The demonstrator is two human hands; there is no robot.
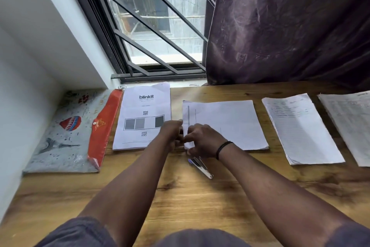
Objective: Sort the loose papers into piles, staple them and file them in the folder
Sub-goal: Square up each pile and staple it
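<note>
Fingers of left hand [172, 131] and right hand [201, 140]: curled, pinching near-left corner of second pile [224, 124]. Stapler [200, 165]: on desk just below, untouched. Folder [80, 128]: far left. Step: squaring for stapling; next likely needs stapler fetched.

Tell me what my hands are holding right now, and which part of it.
Both hands, left and right, pinch the second paper pile at its near left corner. The stapler lies unheld.
</note>
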